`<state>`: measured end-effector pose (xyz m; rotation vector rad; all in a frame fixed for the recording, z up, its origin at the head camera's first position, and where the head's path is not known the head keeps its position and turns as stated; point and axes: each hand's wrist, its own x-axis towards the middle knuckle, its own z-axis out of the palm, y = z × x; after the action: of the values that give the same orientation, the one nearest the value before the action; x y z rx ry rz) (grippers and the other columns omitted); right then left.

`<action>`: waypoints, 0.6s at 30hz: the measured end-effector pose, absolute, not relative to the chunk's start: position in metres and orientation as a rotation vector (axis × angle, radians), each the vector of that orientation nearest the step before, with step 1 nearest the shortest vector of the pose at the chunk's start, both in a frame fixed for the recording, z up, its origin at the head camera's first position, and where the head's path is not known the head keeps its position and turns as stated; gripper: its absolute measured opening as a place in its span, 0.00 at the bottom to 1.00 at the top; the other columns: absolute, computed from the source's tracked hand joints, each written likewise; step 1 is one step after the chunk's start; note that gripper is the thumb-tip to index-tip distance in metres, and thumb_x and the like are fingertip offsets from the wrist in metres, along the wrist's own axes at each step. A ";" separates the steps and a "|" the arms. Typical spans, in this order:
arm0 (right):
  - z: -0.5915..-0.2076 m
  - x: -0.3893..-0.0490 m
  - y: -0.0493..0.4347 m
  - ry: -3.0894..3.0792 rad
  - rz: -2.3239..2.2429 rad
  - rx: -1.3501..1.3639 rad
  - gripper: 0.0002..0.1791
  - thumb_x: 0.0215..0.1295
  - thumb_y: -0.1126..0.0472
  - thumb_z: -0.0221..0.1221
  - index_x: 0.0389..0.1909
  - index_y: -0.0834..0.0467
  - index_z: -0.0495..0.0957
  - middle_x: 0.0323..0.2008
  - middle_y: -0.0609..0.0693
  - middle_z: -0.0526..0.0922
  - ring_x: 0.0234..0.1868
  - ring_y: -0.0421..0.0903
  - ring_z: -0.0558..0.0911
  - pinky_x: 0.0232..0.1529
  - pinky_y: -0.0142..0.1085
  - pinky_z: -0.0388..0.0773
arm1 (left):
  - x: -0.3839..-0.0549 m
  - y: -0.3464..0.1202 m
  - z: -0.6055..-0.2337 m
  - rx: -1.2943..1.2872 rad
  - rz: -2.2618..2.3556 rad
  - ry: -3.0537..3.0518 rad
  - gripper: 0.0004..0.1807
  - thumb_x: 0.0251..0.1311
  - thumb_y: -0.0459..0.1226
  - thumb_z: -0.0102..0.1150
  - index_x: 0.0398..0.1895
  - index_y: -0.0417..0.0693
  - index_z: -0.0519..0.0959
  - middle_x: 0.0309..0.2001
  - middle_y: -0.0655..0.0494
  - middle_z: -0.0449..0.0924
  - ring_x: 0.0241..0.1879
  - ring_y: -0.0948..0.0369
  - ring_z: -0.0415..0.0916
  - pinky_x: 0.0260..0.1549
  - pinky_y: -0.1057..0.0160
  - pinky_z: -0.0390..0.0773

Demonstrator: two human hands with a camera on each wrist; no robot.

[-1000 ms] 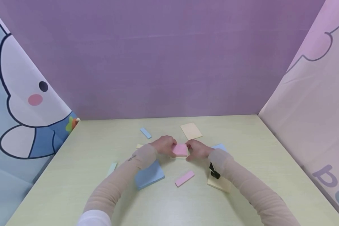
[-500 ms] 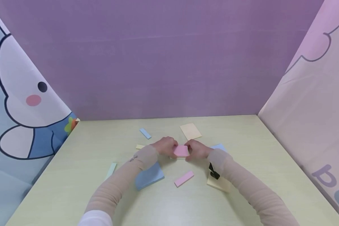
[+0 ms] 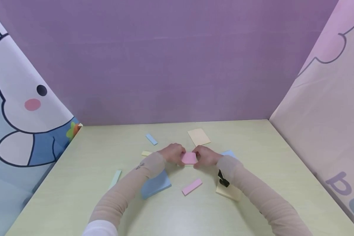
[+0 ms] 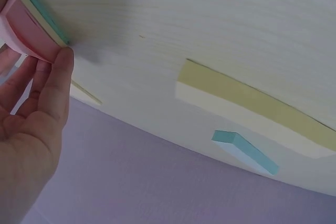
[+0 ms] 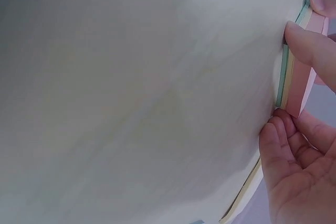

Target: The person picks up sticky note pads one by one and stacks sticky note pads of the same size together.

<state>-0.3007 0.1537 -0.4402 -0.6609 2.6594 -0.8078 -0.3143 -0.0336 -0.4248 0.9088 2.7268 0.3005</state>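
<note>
Both hands grip a small stack of sticky note pads [image 3: 189, 158] from opposite sides, near the middle of the table. Pink is uppermost, with cream and teal layers beneath it in the wrist views. My left hand [image 3: 173, 153] holds the stack's left side, and my right hand [image 3: 206, 156] holds its right side. Seen from the left wrist, the pink pad [image 4: 32, 31] looks bowed, its edge bending away from the layers below. Fingers cover the stack's side edges in the head view.
Near the forearms lie a large blue pad [image 3: 156, 185], a pink strip pad [image 3: 192, 187] and a yellow pad [image 3: 228, 191]. Farther back are a peach square pad [image 3: 199, 136] and a small blue strip [image 3: 151, 139]. A green strip [image 3: 115, 178] lies left; another blue pad [image 3: 229, 153] shows behind the right wrist.
Both hands keep their grip on the stack and have barely moved. The fingers shift slightly inward over the pink pad's far corners, and the head view drifts a little.
</note>
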 end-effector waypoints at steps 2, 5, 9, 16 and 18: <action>-0.436 -0.298 0.152 2.665 -0.784 -0.609 0.26 0.40 0.63 0.71 0.44 0.63 0.76 0.37 0.50 0.75 0.38 0.44 0.71 0.43 0.36 0.69 | -0.314 -0.033 -0.424 0.908 0.298 2.729 0.29 0.39 0.44 0.72 0.48 0.44 0.78 0.42 0.54 0.79 0.41 0.60 0.72 0.45 0.63 0.71; -0.436 -0.298 0.151 2.676 -0.757 -0.613 0.26 0.40 0.62 0.71 0.45 0.62 0.76 0.37 0.49 0.74 0.37 0.44 0.70 0.42 0.35 0.69 | -0.315 -0.034 -0.425 0.914 0.291 2.733 0.29 0.39 0.44 0.72 0.49 0.44 0.78 0.41 0.54 0.79 0.40 0.60 0.72 0.45 0.64 0.71; -0.435 -0.299 0.151 2.676 -0.747 -0.622 0.27 0.40 0.62 0.71 0.45 0.62 0.76 0.36 0.49 0.74 0.37 0.44 0.70 0.40 0.35 0.68 | -0.314 -0.036 -0.424 0.910 0.298 2.723 0.30 0.38 0.43 0.72 0.49 0.44 0.77 0.41 0.55 0.77 0.39 0.61 0.72 0.43 0.65 0.72; -0.435 -0.297 0.151 2.681 -0.735 -0.629 0.25 0.40 0.63 0.71 0.44 0.62 0.77 0.35 0.49 0.73 0.36 0.44 0.69 0.40 0.34 0.68 | -0.307 -0.040 -0.420 0.941 0.294 2.714 0.29 0.38 0.39 0.72 0.49 0.43 0.77 0.40 0.54 0.77 0.37 0.61 0.71 0.42 0.65 0.72; -0.435 -0.296 0.151 2.682 -0.734 -0.637 0.25 0.40 0.63 0.71 0.43 0.62 0.77 0.35 0.49 0.73 0.36 0.43 0.69 0.40 0.34 0.68 | -0.306 -0.040 -0.420 0.939 0.286 2.718 0.28 0.39 0.38 0.70 0.49 0.44 0.77 0.40 0.55 0.76 0.37 0.61 0.71 0.41 0.65 0.72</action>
<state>-0.2965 0.1510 -0.4349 -0.6367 2.6819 -0.7335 -0.3059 -0.0405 -0.4202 0.9391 2.7183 0.2862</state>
